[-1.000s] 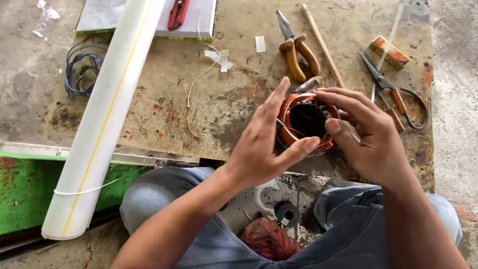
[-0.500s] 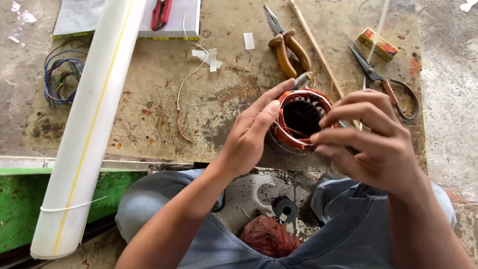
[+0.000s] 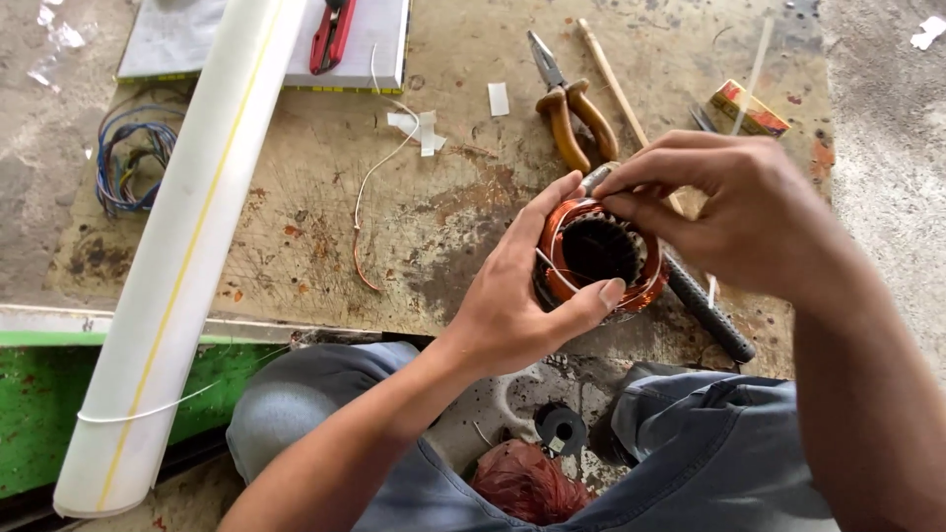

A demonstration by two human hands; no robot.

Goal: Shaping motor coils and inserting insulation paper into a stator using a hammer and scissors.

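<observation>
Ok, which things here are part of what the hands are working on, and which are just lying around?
In hand:
left hand
right hand
copper-wound stator

Lying about:
pliers
red cutter
white tube
blue wire bundle
black-handled tool
wooden stick

Worn, stained wooden board [image 3: 453, 217] under both hands. Just beyond the fingers: orange-handled pliers [image 3: 570, 113], thin wooden stick [image 3: 616, 84]. Under the right hand [image 3: 729, 212]: black-handled tool [image 3: 705, 305]. Far off the left hand [image 3: 517, 296]: white rolled sheet [image 3: 187, 246], blue wire bundle [image 3: 123, 163].
</observation>
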